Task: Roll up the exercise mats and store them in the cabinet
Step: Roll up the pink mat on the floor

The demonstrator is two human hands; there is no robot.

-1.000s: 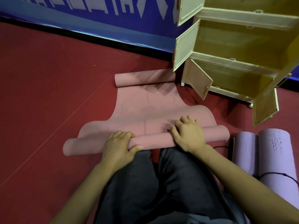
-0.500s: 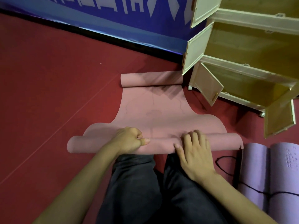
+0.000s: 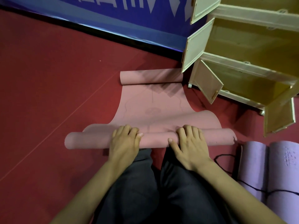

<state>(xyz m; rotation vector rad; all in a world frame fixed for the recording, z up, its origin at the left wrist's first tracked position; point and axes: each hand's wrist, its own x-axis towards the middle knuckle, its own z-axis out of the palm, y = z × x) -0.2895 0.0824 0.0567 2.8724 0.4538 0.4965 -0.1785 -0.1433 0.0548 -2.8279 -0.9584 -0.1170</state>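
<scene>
A pink exercise mat (image 3: pixel 152 107) lies on the red floor, its near end rolled into a tube (image 3: pixel 155 140) just in front of my knees. My left hand (image 3: pixel 124 141) grips the roll left of centre, fingers curled over its top. My right hand (image 3: pixel 189 143) grips it right of centre, fingers over the top and thumb on the near side. The mat's far end (image 3: pixel 150 76) curls up by the cabinet. The pale wooden cabinet (image 3: pixel 242 65) stands at the upper right with its doors open and bare shelves.
Two rolled purple mats (image 3: pixel 252 167) lie side by side at the right, with a black cord (image 3: pixel 224 159) across them. An open lower cabinet door (image 3: pixel 208 83) juts toward the pink mat. A blue banner (image 3: pixel 113 15) runs along the back wall.
Both hands have shifted forward on the roll, and the roll has advanced a little along the mat toward the cabinet. My left hand's fingers now reach over the top again.
</scene>
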